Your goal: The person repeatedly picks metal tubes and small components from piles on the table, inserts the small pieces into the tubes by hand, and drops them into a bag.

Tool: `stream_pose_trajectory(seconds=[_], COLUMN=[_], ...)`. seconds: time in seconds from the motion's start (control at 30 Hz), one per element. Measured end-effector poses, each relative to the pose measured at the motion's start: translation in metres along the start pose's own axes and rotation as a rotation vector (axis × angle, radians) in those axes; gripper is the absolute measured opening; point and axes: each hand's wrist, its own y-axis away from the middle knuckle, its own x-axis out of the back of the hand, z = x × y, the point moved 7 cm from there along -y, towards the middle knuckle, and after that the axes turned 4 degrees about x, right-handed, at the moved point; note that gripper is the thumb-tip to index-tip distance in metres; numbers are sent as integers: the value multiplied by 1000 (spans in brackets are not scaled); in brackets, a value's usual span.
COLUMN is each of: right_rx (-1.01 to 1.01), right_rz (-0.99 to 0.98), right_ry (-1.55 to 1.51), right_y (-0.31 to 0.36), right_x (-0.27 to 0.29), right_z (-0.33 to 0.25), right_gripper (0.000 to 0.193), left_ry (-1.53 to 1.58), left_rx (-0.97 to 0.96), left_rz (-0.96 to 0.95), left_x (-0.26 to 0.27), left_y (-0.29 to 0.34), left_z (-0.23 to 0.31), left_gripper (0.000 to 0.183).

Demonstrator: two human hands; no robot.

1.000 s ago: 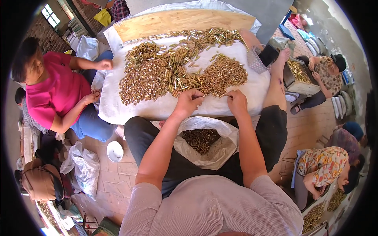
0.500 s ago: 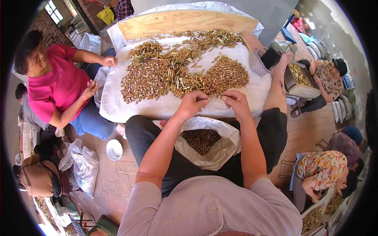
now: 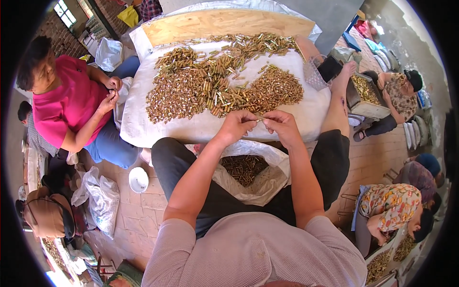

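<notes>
My left hand [image 3: 237, 125] and my right hand [image 3: 283, 126] meet fingertip to fingertip at the table's near edge. Between their pinched fingers is a small brass-coloured metal piece [image 3: 259, 120], mostly covered by the fingertips. Just beyond my hands lies a heap of short brass-coloured pieces [image 3: 276, 88] on the white-covered table [image 3: 136, 126]. A larger heap of similar pieces [image 3: 174, 95] spreads to the left, with longer tube-shaped ones [image 3: 229, 62] along the back. Under my forearms, between my legs, an open white sack [image 3: 275, 184] holds many darker slim metal pieces [image 3: 244, 170].
A wooden board [image 3: 229, 26] borders the table's far side. At its right stand a clear plastic basket [image 3: 313, 76] and a dark phone-like object [image 3: 330, 69]. A person in pink [image 3: 71, 103] sits at the left, near a white bucket [image 3: 138, 180]. Other people work at the right.
My hands have come together; the right fingertips now meet the left at the small piece. The person in pink has drawn both hands together, away from the table.
</notes>
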Motion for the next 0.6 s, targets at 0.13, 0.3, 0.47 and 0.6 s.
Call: stream_pose_trajectory(seconds=[0.13,0.3,0.47,0.6], right_rx=[-14,-33,-14,-42], right_rz=[14,26,-26,-26], right_ry=[23,49,43,25], right_y=[0,2,1,2], right_x=[-2,-2,-6,-3], right_z=[-3,-6,-9,-7], right_gripper=[15,14,13,10], left_ry=[2,-53,-275,-265], left_rx=[-4,-27,-354,-378], left_rz=[1,46,152,143], left_x=[0,0,1,-2], left_y=[0,-1,3,6], left_z=[-1,-2,14,22], left_gripper=[10,10,9,10])
